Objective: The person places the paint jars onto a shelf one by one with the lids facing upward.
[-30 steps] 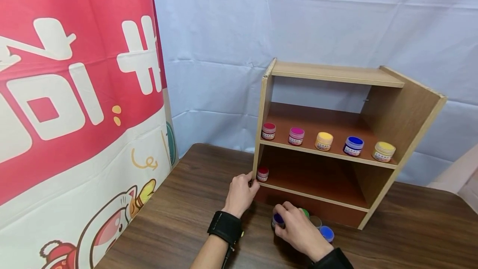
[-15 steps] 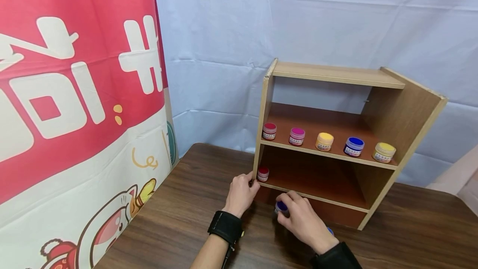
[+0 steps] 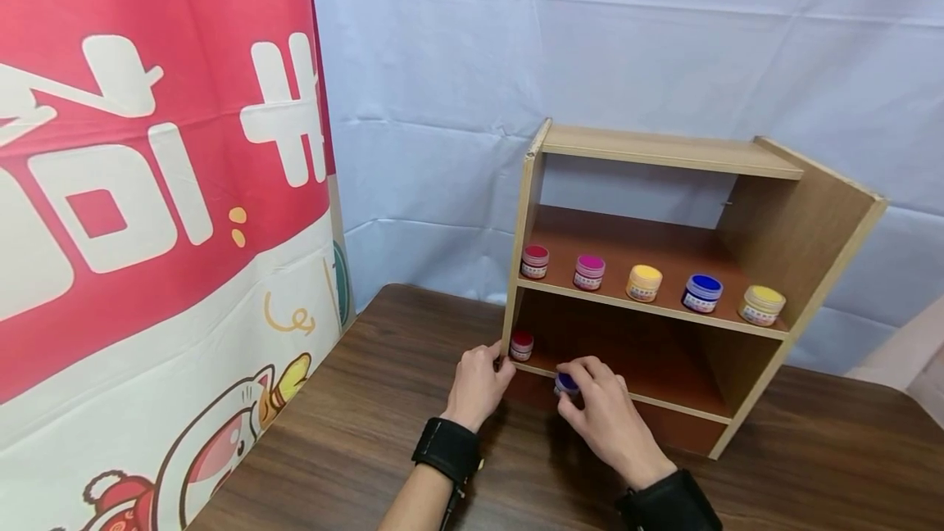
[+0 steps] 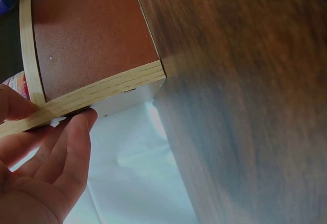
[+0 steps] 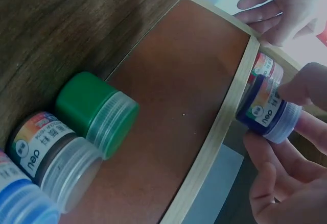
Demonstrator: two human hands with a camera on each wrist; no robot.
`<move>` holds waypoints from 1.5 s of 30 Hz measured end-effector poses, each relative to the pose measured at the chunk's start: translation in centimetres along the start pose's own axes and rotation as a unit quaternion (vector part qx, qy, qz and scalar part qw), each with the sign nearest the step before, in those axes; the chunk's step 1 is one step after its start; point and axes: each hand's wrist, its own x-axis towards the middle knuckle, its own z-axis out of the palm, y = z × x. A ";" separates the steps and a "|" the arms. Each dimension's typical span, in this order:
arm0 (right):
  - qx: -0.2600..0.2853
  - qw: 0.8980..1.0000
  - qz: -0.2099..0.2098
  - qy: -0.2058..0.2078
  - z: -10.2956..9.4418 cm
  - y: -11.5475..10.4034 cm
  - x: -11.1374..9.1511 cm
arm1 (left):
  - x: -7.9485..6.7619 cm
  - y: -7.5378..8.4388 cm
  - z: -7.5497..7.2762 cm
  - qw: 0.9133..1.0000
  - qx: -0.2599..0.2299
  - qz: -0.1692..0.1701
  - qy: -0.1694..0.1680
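Observation:
My left hand (image 3: pixel 478 382) grips the front edge of the left side panel of a small wooden shelf unit (image 3: pixel 667 152); in the left wrist view, the thumb is on one face and the fingers (image 4: pixel 76 137) on the other. My right hand (image 3: pixel 610 420) pinches a dark blue paint jar (image 3: pixel 565 384) between thumb and fingers, in front of the lower shelf's edge. The right wrist view shows this jar's label and clear lid (image 5: pixel 286 124). A red paint jar (image 3: pixel 521 346) stands at the left end of the lower shelf.
Along the upper shelf's front edge stand a red jar (image 3: pixel 534 261), a magenta jar (image 3: pixel 589 273) and several more. In the right wrist view, a green jar (image 5: pixel 84 101), a dark jar (image 5: pixel 38 145) and a light blue jar (image 5: pixel 23 198) are at the unit's base.
My right hand has lifted the dark blue jar from near the table, forward to the height of the lower shelf's edge. The left hand keeps its grip on the side panel.

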 end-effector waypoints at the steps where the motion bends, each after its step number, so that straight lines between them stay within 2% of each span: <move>1: -0.001 1.000 0.001 0.003 0.1 0.1 0.1 | 0.0 0.0 0.0 1.000 -0.001 -0.001 0.000; 23: 0.016 0.999 0.006 0.042 1.3 1.3 1.3 | 0.1 -0.1 0.1 1.000 -0.002 -0.014 -0.006; 35: 0.004 0.999 0.001 0.053 1.4 1.2 1.5 | 0.1 -0.2 0.2 1.000 0.000 -0.010 -0.001; 45: 0.020 0.998 0.023 0.053 1.7 1.4 1.7 | 0.1 -0.2 0.2 1.000 -0.004 -0.010 -0.001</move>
